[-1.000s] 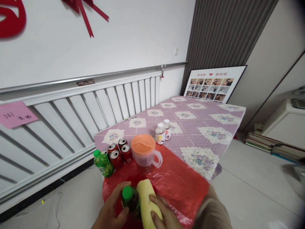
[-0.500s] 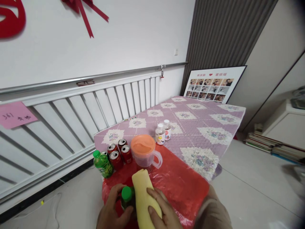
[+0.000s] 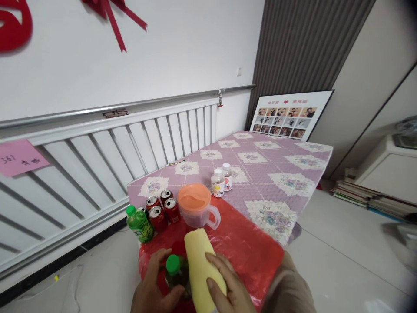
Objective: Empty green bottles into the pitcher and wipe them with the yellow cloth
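Observation:
At the near edge of the table, my left hand curves around a dark bottle with a green cap, its thumb and fingers apart on either side. My right hand grips a folded yellow cloth, which lies just right of the bottle. Both rest over a red plastic sheet. Beyond the cloth stands a clear pitcher with an orange lid, its handle to the right. Whether my left hand touches the bottle is hard to tell.
Several red cans stand left of the pitcher, beside a green bottle. Two small white-capped bottles are behind it on the floral tablecloth. A white radiator runs along the left; a photo board leans at the back.
The yellow cloth, with my right hand on it, has shifted slightly right, away from the capped bottle. More of that bottle's side shows. The view has shifted a little.

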The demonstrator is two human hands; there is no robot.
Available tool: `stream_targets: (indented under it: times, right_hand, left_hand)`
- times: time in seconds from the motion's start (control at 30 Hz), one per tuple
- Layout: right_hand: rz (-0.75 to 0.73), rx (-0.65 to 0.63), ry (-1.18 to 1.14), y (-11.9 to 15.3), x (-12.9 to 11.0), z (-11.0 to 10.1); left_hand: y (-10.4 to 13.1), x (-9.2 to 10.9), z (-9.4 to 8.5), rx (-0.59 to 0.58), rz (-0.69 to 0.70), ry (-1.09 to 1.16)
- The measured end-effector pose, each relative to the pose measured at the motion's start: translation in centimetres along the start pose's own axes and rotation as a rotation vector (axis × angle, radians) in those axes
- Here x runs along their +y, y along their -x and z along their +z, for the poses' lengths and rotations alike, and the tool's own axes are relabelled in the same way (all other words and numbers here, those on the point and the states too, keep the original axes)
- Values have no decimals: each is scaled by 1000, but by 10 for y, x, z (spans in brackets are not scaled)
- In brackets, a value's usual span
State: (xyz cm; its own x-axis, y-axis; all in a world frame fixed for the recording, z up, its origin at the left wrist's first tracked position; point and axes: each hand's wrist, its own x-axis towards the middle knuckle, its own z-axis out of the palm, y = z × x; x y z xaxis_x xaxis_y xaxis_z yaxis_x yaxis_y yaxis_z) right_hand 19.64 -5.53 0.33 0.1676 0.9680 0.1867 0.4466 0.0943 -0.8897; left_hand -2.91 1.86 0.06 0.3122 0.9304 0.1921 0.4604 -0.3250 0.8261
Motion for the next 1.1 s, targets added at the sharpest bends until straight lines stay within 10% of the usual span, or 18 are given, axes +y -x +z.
stream_targets:
  times: [0.2, 0.5, 0.83, 1.1]
  right_hand:
    - [-49, -103, -12, -4, -11, 5]
    - [69, -176, 79, 4, 30, 15]
    - [-8, -56, -37, -6, -29, -7]
    - [92, -130, -23, -6, 11, 17]
  left_hand:
    - [0, 3, 0, 20, -21, -34]
    - [-13, 15, -17, -260, 48, 71]
    - [1, 6, 2, 3, -97, 14]
    - [-9, 13, -12, -149, 33, 73]
